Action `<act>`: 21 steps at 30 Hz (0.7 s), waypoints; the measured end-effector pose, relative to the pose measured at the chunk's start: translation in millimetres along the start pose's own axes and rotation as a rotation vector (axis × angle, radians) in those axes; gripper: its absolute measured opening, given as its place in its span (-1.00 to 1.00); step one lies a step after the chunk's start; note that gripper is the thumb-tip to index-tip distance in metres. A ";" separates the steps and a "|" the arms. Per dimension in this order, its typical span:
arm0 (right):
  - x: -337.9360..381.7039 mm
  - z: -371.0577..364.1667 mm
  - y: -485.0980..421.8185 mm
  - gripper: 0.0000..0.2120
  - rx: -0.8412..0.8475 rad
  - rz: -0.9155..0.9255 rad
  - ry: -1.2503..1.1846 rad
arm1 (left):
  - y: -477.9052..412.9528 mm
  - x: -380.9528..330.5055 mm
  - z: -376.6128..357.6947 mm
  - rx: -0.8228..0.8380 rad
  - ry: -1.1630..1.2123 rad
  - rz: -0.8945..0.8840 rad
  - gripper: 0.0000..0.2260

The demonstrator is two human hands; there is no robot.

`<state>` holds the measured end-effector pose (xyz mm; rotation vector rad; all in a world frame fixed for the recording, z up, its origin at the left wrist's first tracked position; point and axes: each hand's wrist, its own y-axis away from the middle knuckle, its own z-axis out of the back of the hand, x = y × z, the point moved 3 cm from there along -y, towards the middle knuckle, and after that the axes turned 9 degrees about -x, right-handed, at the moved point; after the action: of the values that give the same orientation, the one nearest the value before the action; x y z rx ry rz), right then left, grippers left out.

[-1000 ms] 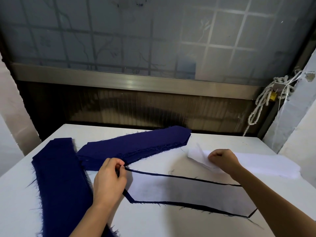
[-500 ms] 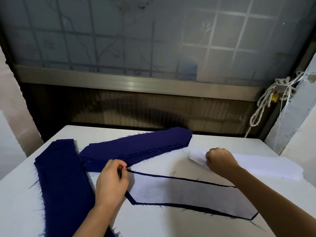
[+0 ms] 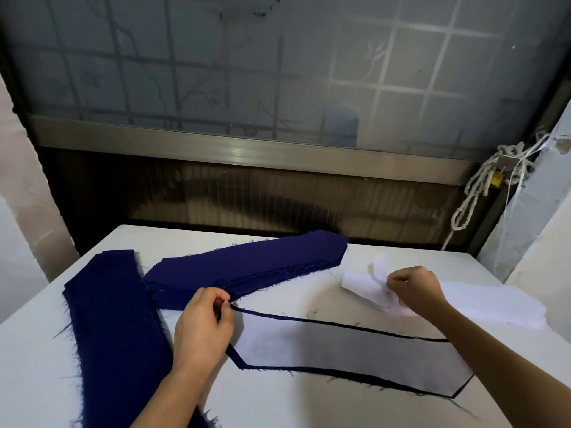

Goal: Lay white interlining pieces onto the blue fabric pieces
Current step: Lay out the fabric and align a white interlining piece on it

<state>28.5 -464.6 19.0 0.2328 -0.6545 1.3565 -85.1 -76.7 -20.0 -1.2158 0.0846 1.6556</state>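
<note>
A blue fabric piece covered by a white interlining piece [image 3: 349,347] lies flat in front of me, only its dark blue border showing. My left hand [image 3: 205,325] pinches its upper left corner against the table. A stack of blue fabric pieces [image 3: 247,267] lies behind that hand. Another blue stack [image 3: 114,332] runs down the left side. At the right lies a stack of white interlining pieces [image 3: 482,304]. My right hand [image 3: 412,287] pinches the left end of its top piece, and that end curls upward.
The white table [image 3: 278,403] reaches to a dark wall panel and a frosted window behind. A knotted white rope [image 3: 475,193] hangs at the back right corner. Pale walls close in on both sides.
My right hand has lifted the end of the top interlining piece off the white stack. My left hand stays at the corner of the covered piece.
</note>
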 end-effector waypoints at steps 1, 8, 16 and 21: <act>-4.2 3.1 -1.8 -0.73 0.009 -0.050 -0.074 | 0.0 0.0 0.1 0.000 -0.001 0.000 -0.84; -19.2 30.3 1.0 -0.80 -0.014 -0.123 -0.437 | 0.6 1.6 -0.6 0.006 0.017 0.002 -0.82; 42.9 37.5 33.4 -0.83 0.224 0.049 -0.418 | 1.8 -2.4 -1.4 0.098 0.055 -0.040 -0.86; 109.2 3.5 86.5 -0.84 0.300 0.191 -0.364 | 9.7 -3.4 -4.8 0.250 0.147 -0.107 -0.49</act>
<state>-47.4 -356.9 64.5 0.6846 -0.7880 1.6124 -89.3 -86.3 -24.5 -1.1290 0.3039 1.4146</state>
